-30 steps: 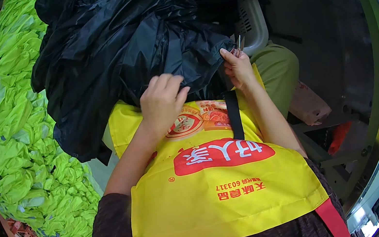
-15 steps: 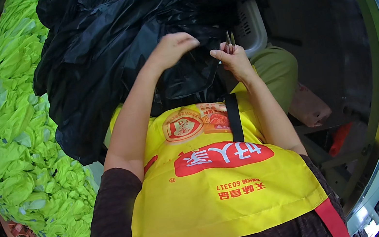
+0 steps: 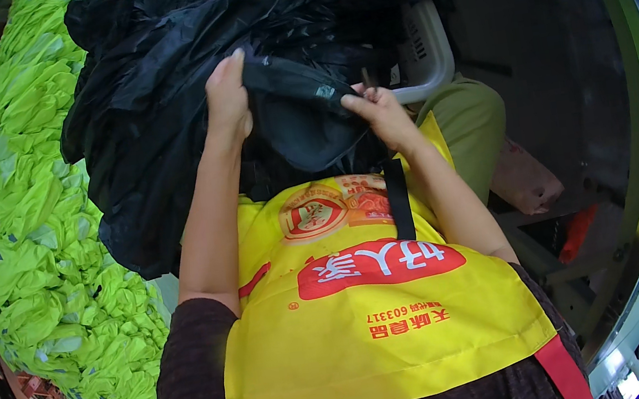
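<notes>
Held black fabric band [image 3: 289, 78] on near side of black fabric heap [image 3: 150, 142], pinched tight by left hand [image 3: 228, 97] and right hand [image 3: 383, 113]; judged prone to nicks from snips [image 3: 368, 79] clasped close in the latter.

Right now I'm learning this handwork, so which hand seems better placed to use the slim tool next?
Probably the right hand: the slim tool juts from its grip, while the left hand shows no tool, just pinching black fabric.
</notes>
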`<state>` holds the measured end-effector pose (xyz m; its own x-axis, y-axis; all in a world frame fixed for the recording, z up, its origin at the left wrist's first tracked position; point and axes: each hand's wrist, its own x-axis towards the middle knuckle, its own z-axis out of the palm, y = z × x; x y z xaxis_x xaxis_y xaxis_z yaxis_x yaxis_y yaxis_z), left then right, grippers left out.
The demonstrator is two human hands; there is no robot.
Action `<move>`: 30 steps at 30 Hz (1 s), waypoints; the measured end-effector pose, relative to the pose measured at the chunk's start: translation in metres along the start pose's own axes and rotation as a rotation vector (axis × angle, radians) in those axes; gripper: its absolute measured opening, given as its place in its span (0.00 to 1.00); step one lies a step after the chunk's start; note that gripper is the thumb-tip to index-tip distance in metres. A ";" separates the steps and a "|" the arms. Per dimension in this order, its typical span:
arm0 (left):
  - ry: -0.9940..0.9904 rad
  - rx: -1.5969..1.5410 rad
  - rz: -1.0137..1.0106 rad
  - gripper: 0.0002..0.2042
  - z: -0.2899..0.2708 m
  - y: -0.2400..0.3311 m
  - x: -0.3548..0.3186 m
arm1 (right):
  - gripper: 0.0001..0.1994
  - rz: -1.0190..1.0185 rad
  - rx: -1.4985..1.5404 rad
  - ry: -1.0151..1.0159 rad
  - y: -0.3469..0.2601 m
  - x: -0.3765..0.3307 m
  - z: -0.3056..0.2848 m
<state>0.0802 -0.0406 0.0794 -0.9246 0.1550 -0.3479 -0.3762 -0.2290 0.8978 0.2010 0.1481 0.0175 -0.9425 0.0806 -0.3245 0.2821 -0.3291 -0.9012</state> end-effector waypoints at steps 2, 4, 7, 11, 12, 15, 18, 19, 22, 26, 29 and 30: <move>0.019 -0.049 -0.117 0.11 -0.017 0.005 -0.020 | 0.09 0.027 0.188 -0.009 -0.004 0.007 -0.010; 0.080 -0.057 -0.154 0.12 -0.034 -0.006 -0.033 | 0.09 0.038 0.218 -0.079 -0.007 0.011 -0.003; 0.174 0.041 -0.139 0.13 -0.052 -0.024 -0.044 | 0.08 0.097 0.286 -0.093 -0.002 0.013 0.004; -0.076 0.297 -0.125 0.10 -0.078 -0.030 -0.029 | 0.07 0.151 0.322 -0.075 -0.008 0.010 0.002; -0.127 0.412 -0.095 0.10 -0.071 -0.021 -0.029 | 0.07 0.158 0.255 -0.040 -0.005 0.012 -0.002; -0.065 1.184 0.510 0.15 -0.028 0.015 -0.038 | 0.07 0.147 0.264 -0.109 0.004 0.015 -0.010; -0.243 1.511 1.003 0.21 0.018 0.042 -0.042 | 0.08 0.079 0.144 -0.096 0.013 0.016 -0.010; -0.386 1.485 1.015 0.23 0.025 0.038 -0.037 | 0.08 0.070 0.132 -0.100 0.012 0.016 -0.010; -0.736 1.426 0.396 0.17 0.032 0.015 -0.018 | 0.08 0.056 0.119 -0.095 0.007 0.014 -0.006; -0.742 0.867 -0.165 0.11 0.019 -0.014 0.006 | 0.10 0.091 0.062 -0.049 -0.002 0.013 -0.005; -0.603 0.589 -0.308 0.11 0.016 -0.027 0.004 | 0.11 0.094 0.017 -0.025 -0.005 0.011 0.000; -0.577 0.566 -0.319 0.11 0.019 -0.024 0.000 | 0.10 0.094 0.012 0.002 -0.005 0.010 0.000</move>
<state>0.0901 -0.0172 0.0630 -0.5480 0.6284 -0.5521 -0.3841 0.3972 0.8335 0.1903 0.1504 0.0192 -0.9116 0.0504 -0.4080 0.3672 -0.3462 -0.8633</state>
